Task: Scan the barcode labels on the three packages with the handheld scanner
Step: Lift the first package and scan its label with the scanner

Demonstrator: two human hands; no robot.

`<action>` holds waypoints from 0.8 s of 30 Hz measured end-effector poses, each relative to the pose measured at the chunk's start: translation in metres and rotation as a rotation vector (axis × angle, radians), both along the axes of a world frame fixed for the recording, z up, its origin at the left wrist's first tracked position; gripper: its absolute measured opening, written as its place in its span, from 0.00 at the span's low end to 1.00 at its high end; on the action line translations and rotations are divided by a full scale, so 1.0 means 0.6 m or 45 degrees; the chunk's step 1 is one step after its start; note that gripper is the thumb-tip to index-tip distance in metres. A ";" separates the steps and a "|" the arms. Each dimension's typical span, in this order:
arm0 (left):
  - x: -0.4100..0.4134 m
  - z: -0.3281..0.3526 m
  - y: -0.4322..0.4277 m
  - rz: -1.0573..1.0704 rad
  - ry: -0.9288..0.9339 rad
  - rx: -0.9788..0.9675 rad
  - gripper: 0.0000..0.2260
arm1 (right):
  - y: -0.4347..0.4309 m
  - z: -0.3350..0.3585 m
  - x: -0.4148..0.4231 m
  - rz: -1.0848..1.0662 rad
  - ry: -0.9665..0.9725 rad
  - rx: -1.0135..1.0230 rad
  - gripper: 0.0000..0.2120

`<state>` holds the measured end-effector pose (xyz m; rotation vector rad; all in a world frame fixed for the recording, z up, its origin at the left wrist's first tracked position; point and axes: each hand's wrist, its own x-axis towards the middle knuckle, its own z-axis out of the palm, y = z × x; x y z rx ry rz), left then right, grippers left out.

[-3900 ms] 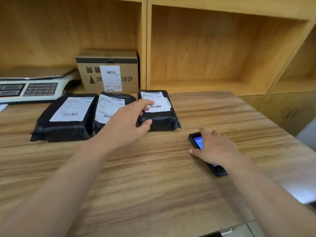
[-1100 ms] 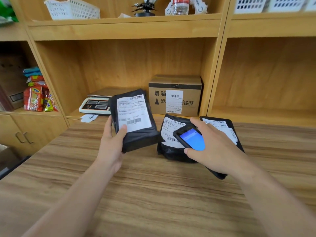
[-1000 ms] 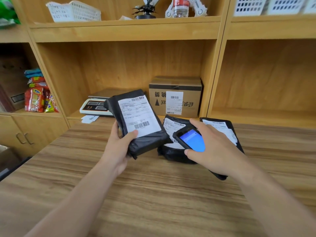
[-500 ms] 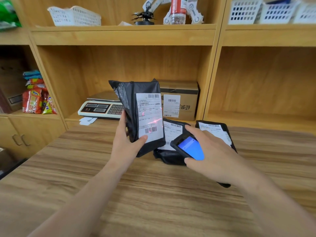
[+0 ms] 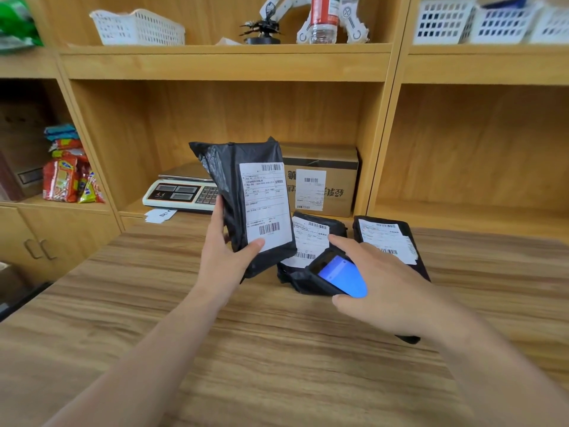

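My left hand holds a black package upright above the wooden table, its white barcode label turned toward me and to the right. My right hand grips the black handheld scanner, whose blue screen is lit, just right of and below that package, its head pointed at the label. Two more black packages lie flat behind: a middle package partly hidden by the scanner, and a right package partly covered by my right hand. Both show white labels.
A cardboard box with a label and a weighing scale stand in the shelf bay behind. Snack packets sit in the left bay. White baskets and a bottle in a white holder are on the upper shelf.
My left hand lifted the package from the table and turned it upright. The red scan line seen on its label half a second ago is gone. The scanner has stayed close beside it.
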<state>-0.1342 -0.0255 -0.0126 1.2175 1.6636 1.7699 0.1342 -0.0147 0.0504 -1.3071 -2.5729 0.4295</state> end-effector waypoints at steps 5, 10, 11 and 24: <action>-0.009 -0.002 0.002 -0.039 -0.143 0.022 0.41 | 0.003 -0.006 -0.001 -0.034 0.103 0.048 0.42; -0.026 -0.005 0.009 0.015 -0.210 -0.057 0.26 | 0.008 -0.012 0.000 -0.051 0.142 0.031 0.44; -0.030 -0.003 0.010 0.039 -0.200 -0.093 0.23 | 0.009 -0.014 0.001 -0.055 0.146 0.030 0.44; -0.107 -0.053 0.029 0.033 -0.003 -0.441 0.15 | 0.021 -0.021 0.004 -0.137 0.204 0.025 0.44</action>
